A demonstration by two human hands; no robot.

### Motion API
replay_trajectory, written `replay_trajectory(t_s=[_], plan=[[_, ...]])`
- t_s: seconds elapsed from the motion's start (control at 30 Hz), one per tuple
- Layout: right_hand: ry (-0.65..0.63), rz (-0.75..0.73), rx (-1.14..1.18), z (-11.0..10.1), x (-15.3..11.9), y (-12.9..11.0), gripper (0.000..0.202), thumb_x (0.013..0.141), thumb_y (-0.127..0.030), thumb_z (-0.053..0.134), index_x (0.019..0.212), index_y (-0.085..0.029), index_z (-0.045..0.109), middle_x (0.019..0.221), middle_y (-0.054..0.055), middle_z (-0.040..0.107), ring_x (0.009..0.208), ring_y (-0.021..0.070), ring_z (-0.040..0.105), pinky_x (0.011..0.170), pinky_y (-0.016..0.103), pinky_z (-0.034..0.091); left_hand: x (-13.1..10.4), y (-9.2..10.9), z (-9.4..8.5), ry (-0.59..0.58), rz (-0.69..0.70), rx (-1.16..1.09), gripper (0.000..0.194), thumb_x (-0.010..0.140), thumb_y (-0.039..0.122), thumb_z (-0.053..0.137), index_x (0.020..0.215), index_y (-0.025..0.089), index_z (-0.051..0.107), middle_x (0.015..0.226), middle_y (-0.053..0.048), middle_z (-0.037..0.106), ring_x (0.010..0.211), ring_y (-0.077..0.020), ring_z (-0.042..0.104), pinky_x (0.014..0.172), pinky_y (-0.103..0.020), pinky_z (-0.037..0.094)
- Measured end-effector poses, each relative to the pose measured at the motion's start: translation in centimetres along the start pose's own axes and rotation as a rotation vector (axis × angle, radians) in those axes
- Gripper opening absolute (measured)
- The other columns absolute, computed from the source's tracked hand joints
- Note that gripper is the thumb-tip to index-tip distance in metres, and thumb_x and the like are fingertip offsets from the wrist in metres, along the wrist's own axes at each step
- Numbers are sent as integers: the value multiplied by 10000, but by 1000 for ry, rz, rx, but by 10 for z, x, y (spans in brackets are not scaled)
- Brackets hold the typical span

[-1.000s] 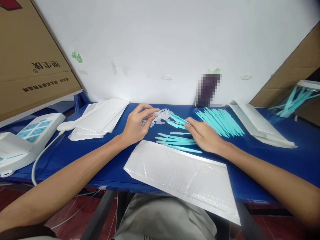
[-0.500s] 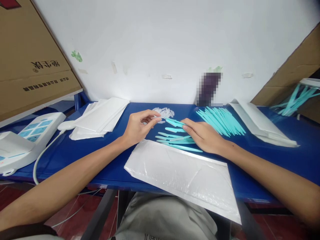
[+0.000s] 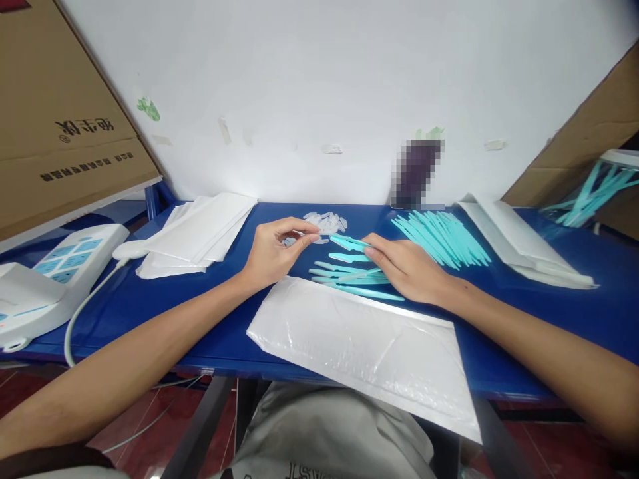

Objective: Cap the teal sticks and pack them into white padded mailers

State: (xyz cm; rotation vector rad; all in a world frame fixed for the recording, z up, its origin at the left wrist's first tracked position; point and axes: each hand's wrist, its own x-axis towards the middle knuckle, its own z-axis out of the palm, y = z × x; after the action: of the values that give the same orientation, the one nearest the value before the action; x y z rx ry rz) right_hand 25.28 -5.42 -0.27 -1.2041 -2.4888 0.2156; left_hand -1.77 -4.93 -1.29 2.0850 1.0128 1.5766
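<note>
A flat white plastic mailer is lying across the near edge of a glossy blue surface. Just beyond, slim turquoise plastic sticks are resting loose. The right hand is keeping its grip clamped on another, held stick, while the left hand is pinching, thumb and finger together, what is appearing to be a small translucent piece near its tip. Farther back, whitish translucent pieces are lying piled, and a turquoise heap of sticks is lying rightward.

White wall with scraps of tape, blue table, grey table leg, red tiled floor
</note>
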Motion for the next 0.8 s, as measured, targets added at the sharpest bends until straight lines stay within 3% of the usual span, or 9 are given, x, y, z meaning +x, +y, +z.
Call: replay_trajectory(t_s=[0.27,0.57,0.7,0.8], plan=[[-26,-46,-96,0,-1,-8,366,1075,-444,221,957,-232,496,718,13,587,624,192,525,595,310,274,1,7,3,-131,89,-36,121,897,323,738,924,224,801,950,-69,759,849,-177,697,726,-334,571],[-17,-22,-204,-2,-5,-21,382,1077,-430,223,977,-227,530,735,27,647,612,196,560,563,311,228,0,16,6,-146,122,26,98,906,307,728,880,230,782,886,-40,776,838,-191,673,828,-391,524],[-2,9,-197,-2,-2,-15,394,1072,-449,228,1048,-222,550,750,35,661,607,200,562,564,317,243,4,6,1,-183,81,134,239,1000,364,581,1119,235,744,1063,-57,758,979,-203,655,858,-368,520],[34,78,-185,-3,-1,-5,372,1061,-447,267,1117,-213,551,733,36,654,624,214,574,570,318,264,8,-9,-12,-261,128,410,340,1041,350,463,1228,204,706,1173,-97,702,1081,-246,601,967,-434,473]])
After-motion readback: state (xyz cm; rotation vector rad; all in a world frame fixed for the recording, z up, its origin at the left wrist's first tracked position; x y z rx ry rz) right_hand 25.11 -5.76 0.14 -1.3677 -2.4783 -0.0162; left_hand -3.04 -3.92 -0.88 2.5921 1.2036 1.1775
